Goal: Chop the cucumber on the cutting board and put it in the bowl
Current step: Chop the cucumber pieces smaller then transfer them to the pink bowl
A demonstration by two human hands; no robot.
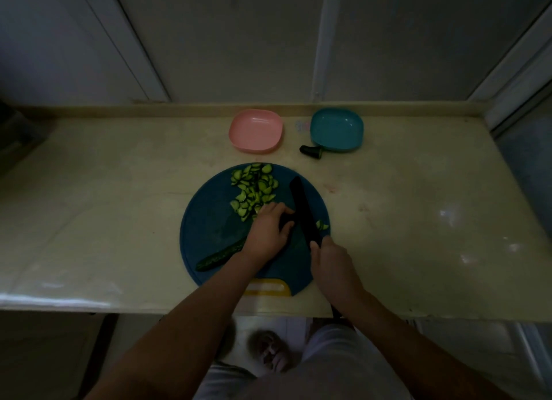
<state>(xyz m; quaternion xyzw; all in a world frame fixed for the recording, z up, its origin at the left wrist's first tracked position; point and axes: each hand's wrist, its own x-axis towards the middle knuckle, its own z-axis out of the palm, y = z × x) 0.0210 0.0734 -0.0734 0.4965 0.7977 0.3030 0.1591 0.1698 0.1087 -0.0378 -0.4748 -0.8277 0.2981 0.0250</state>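
Slicing a dark green cucumber piece (284, 220) on the round blue plastic cutting board (209, 220).
The left hand (266, 230) curls over the piece, pinning it just left of the long black knife (303, 208), gripped by the right hand (331, 260); its long axis seems to cross the blade.

The left hand (265, 232) holds a dark cucumber piece (285, 219) on the round blue cutting board (209, 229). The right hand (331, 262) grips a black knife (303, 208).
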